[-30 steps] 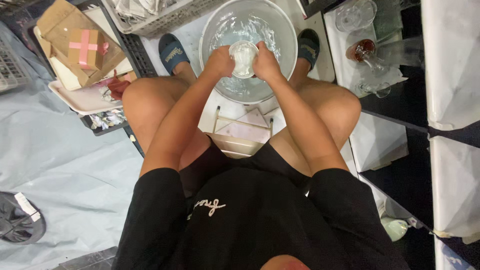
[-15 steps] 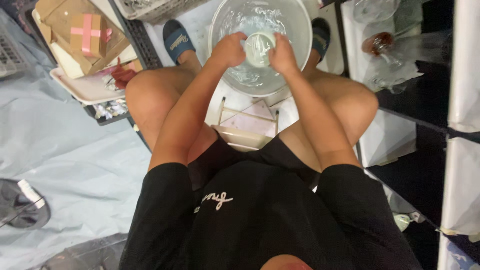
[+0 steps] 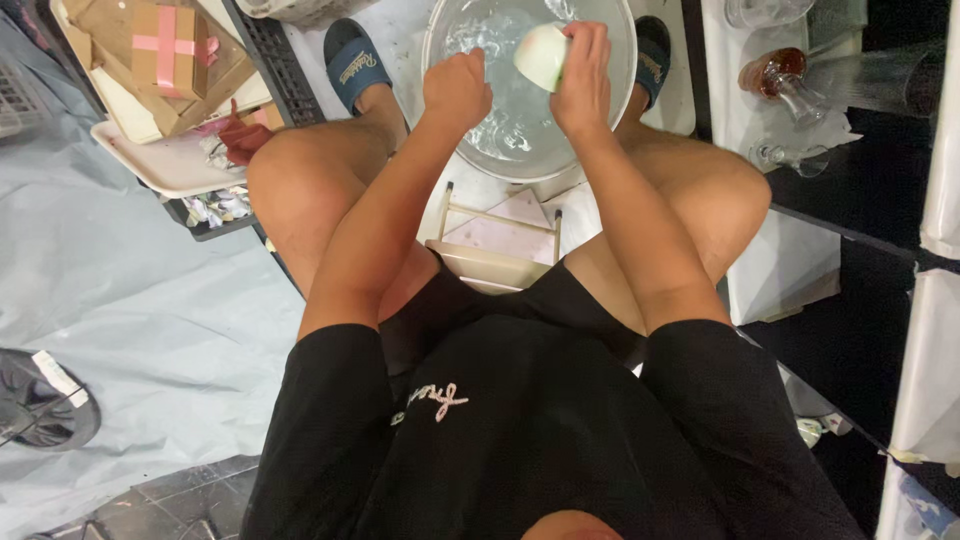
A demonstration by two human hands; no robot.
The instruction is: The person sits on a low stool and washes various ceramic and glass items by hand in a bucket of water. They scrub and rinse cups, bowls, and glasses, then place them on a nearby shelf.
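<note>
Right now my right hand (image 3: 583, 75) has its fingers curled over a pale, rounded cup (image 3: 541, 55) — whether it is a cup or a small bowl I cannot tell for sure — and they grip it from the right and from above, thumb hidden behind it. The cup sits tilted, its long axis leaning up and to the left, so its rounded end points toward my left hand (image 3: 457, 90). That left hand is closed into a loose fist just beside the cup, to its left and a little lower; I cannot tell whether it pinches a cloth or sponge, since the fingers are folded under. So the cup lies to the right of the left fingers, close but apart, and the right hand is the one actually on it.

Both hands hang over a large round metal basin (image 3: 612, 110) holding clear water, set on the floor between my feet in dark blue slides (image 3: 355, 65). My knees flank the basin. Nearer me stands a low wooden stool (image 3: 497, 243). Off to the left lies a white tray (image 3: 170, 165) with cardboard boxes (image 3: 165, 55); to the right, clear glassware (image 3: 780, 80) rests on a white surface.
</note>
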